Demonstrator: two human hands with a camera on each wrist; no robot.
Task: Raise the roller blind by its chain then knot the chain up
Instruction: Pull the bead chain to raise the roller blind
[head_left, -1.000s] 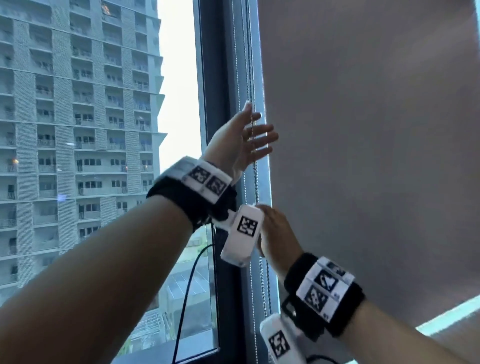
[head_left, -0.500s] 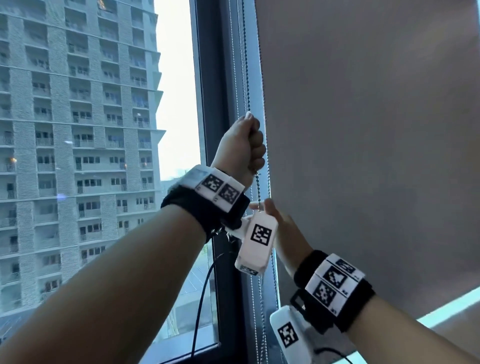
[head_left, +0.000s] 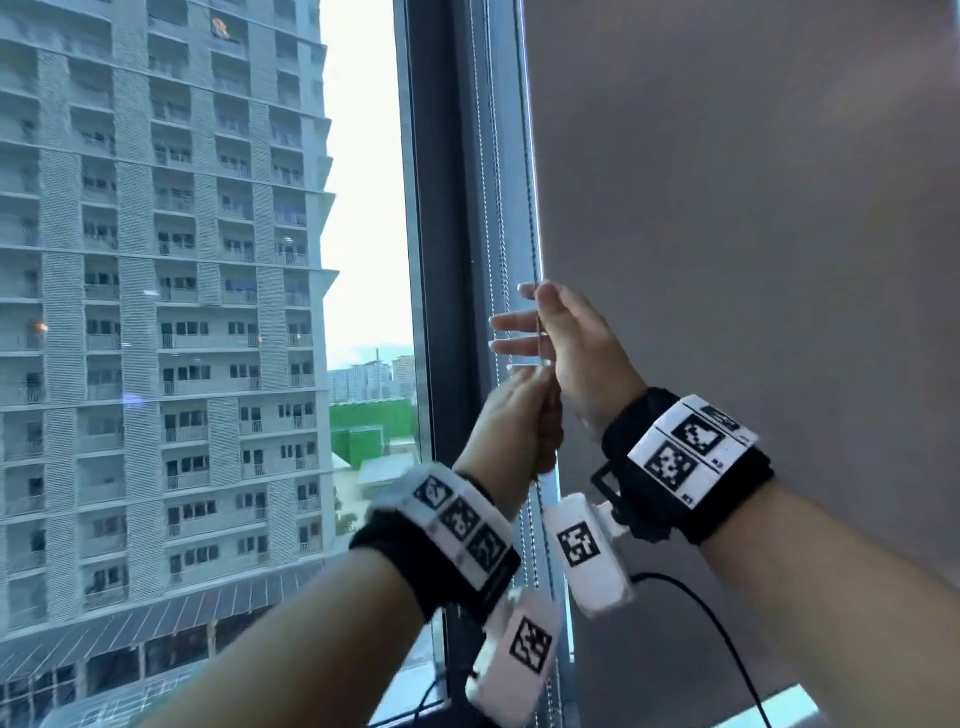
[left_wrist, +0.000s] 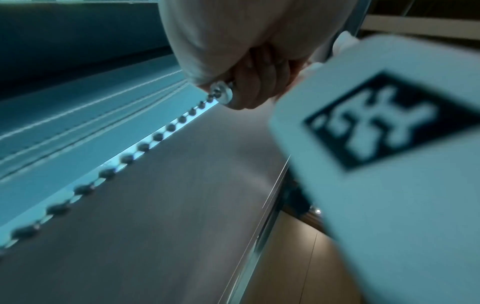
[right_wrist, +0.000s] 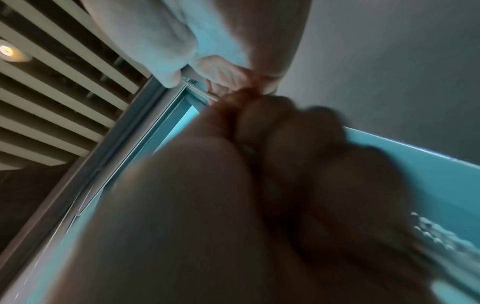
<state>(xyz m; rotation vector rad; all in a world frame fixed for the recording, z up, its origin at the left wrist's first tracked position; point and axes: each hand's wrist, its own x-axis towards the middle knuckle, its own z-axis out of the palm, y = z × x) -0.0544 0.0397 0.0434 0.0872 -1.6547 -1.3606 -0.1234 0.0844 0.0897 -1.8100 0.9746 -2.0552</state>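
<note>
Beside window glass (head_left: 208, 364), left hand (head_left: 511, 431) dropped, gripping chain (head_left: 531, 208).

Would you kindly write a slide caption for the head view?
Left hand grips the bead chain low beside the roller blind; right hand reaches above, fingers spread.

a blurred right hand (right_wrist: 207, 205) fills the lower frame, seen from the wrist, its fingers (right_wrist: 265, 121) reaching up to meet the left hand (right_wrist: 182, 41) above. a grey roller blind (right_wrist: 389, 61) hangs at right beside blue-lit glass. a slatted ceiling (right_wrist: 52, 98) with one round lamp (right_wrist: 7, 51) lies at left. beads, possibly the chain (right_wrist: 431, 230), show blurred at lower right.
</note>
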